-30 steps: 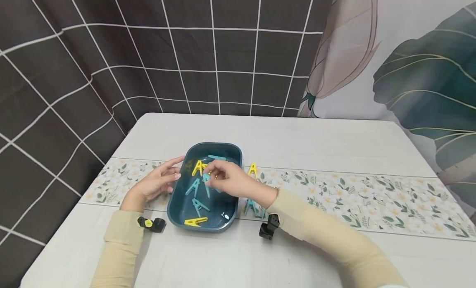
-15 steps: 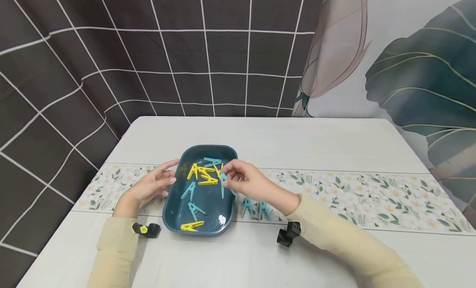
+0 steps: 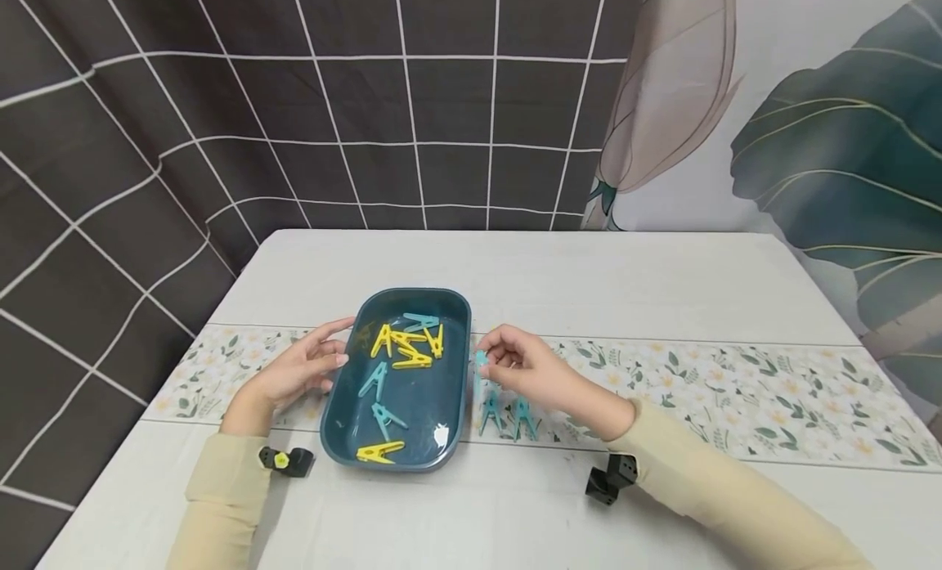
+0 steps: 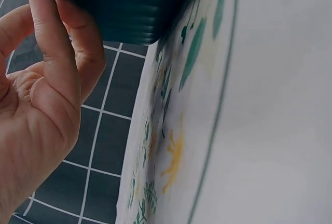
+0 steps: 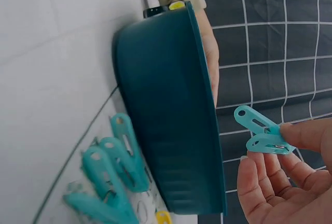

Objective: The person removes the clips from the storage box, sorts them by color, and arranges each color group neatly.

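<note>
A dark teal tray (image 3: 338, 410) sits on the table's floral runner and holds several yellow clothespins (image 3: 408, 345) and teal clothespins (image 3: 375, 380). My left hand (image 3: 340, 343) rests against the tray's left outer wall, fingers lying on it (image 4: 67, 37). My right hand (image 3: 489, 361) is just right of the tray and pinches a teal clothespin (image 3: 481, 365) between thumb and fingers. The right wrist view shows that clothespin (image 5: 259, 130) held in the air beside the tray's wall (image 5: 166, 110). A cluster of teal clothespins (image 3: 508, 415) stands on the runner below my right hand.
The table (image 3: 515, 284) has a white cloth with a flowered runner (image 3: 736, 398) across it. A dark checked curtain (image 3: 294, 128) and a leaf-patterned hanging (image 3: 809, 145) stand behind. A bit of yellow clothespin (image 5: 163, 217) lies by the teal cluster (image 5: 109, 172).
My right hand has carried the teal clothespin from above the tray's middle rightward, over the right rim, to the table side. My left hand has stayed at the tray's left wall.
</note>
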Motion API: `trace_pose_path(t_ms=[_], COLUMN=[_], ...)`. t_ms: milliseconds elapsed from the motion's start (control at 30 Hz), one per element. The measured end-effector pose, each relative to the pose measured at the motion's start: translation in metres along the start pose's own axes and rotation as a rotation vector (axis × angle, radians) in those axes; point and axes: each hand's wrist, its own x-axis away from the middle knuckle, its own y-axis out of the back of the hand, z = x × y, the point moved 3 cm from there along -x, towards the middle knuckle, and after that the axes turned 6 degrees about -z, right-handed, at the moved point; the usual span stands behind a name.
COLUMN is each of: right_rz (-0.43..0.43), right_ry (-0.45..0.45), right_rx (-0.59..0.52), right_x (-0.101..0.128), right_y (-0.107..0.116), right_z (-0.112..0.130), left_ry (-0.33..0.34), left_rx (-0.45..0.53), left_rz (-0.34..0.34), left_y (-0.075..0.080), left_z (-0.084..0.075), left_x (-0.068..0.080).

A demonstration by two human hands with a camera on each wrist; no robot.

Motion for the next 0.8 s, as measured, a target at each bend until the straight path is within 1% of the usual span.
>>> trace_pose_path(t_ms=[167,400,600,800], right_rz=[0.002,-0.023,-0.052,-0.073], right_ry=[-0.034,-0.084,-0.143,-0.162], right_rx=[-0.015,-0.015,0.022,0.028], right_x=[0.010,0.023,0.034,0.045], right_y=[0.008,0.021,0.032,0.041], right_z=[-0.008,-0.021,-0.031,-0.039], left_ry=[0.014,0.024,0.021,0.011], left_rx=[-0.023,-0.054,-0.053,-0.041], left_rz=[-0.012,-0.030,-0.022,-0.007], left_y=[-0.001,-0.001,0.000,0.001], left_z=[-0.001,0.000,0.000,0.002], left_x=[0.000,0.001,0.001,-0.003])
